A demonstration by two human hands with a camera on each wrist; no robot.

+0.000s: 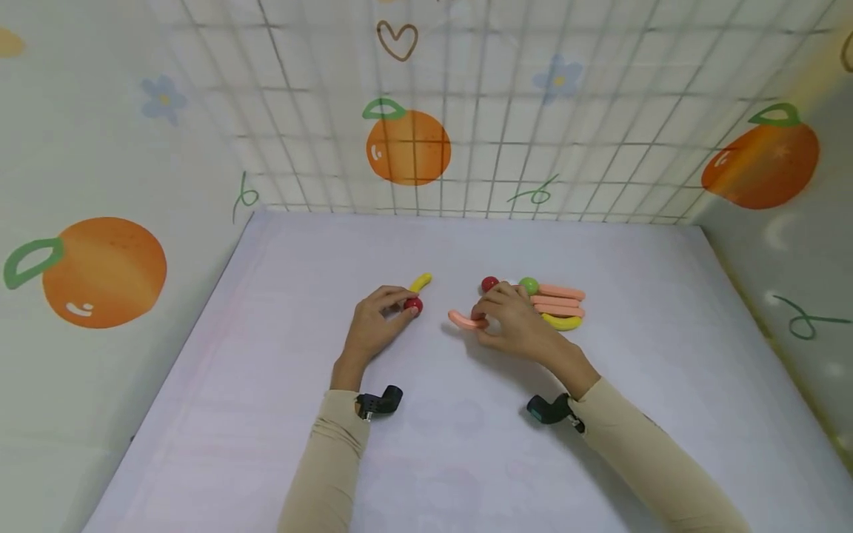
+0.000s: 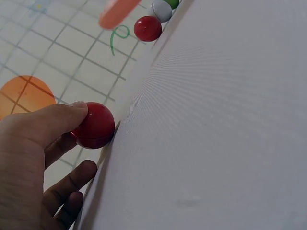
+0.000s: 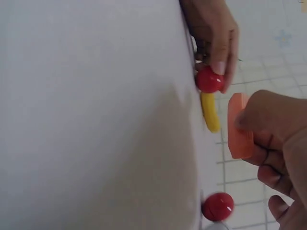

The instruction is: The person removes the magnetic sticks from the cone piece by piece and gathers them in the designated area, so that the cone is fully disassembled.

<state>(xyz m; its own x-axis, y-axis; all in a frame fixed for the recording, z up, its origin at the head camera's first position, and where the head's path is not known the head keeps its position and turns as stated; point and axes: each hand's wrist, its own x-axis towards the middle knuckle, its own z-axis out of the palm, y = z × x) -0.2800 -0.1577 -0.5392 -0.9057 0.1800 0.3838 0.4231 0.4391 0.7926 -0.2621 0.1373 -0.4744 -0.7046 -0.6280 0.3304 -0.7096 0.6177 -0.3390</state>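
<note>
My left hand pinches a shiny red ball between thumb and fingers, low over the white tabletop. A yellow curved piece lies just beyond that ball, its near end partly hidden by the fingers in the head view. To the right, my right hand grips a salmon-pink curved piece by thumb and fingertips. In the head view this piece is held above the table, pointing toward the left hand.
Beyond the right hand lie another red ball, a white ball and a green ball. Several straight salmon-pink sticks and a second yellow curved piece lie beside them. Printed fabric walls enclose the table's back and sides.
</note>
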